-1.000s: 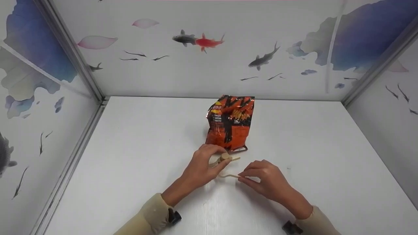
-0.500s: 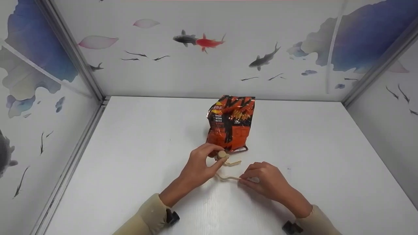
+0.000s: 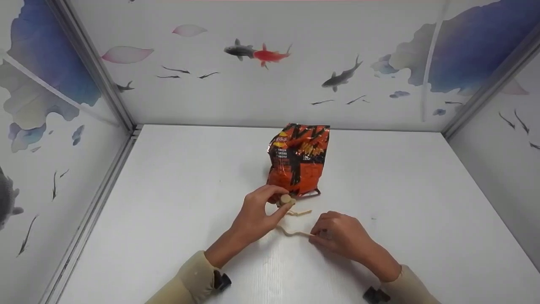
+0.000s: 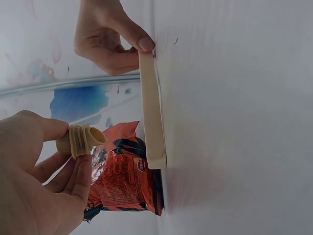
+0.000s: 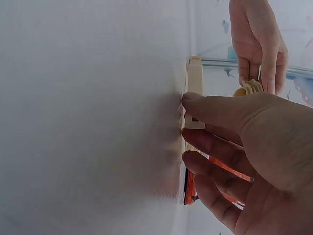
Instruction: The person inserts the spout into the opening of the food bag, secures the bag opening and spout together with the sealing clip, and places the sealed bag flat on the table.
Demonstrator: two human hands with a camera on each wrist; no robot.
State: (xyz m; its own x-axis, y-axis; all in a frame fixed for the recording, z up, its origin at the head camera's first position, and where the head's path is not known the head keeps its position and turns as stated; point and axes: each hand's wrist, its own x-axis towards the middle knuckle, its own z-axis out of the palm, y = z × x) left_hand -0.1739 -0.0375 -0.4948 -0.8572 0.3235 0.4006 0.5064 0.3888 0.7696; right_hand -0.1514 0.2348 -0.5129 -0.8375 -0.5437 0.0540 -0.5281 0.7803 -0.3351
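My left hand [image 3: 259, 211] pinches a short beige round spout [image 4: 80, 140] between thumb and fingers. In the left wrist view the spout has ridges round it and a slanted hollow end. To its right, my right hand [image 3: 339, 234] pinches one end of a beige strip [image 4: 152, 107], which looks like part of a bag clip and lies low at the white table. A second thin beige strip [image 3: 300, 213] shows beyond it in the head view; whether the two strips join is hidden behind the left hand. An orange and black snack bag [image 3: 297, 164] stands just beyond the left fingertips.
The white table [image 3: 190, 169] reaches back to a wall [image 3: 270, 97] printed with fish and petals. Side panels with metal edge rails [image 3: 109, 156] flank it. Dark wrist devices [image 3: 221, 280] sit at both sleeves.
The left hand has drawn the spout slightly left and up, showing more of the far strip. The right hand has shifted a little towards the front with its strip. The bag has stayed put.
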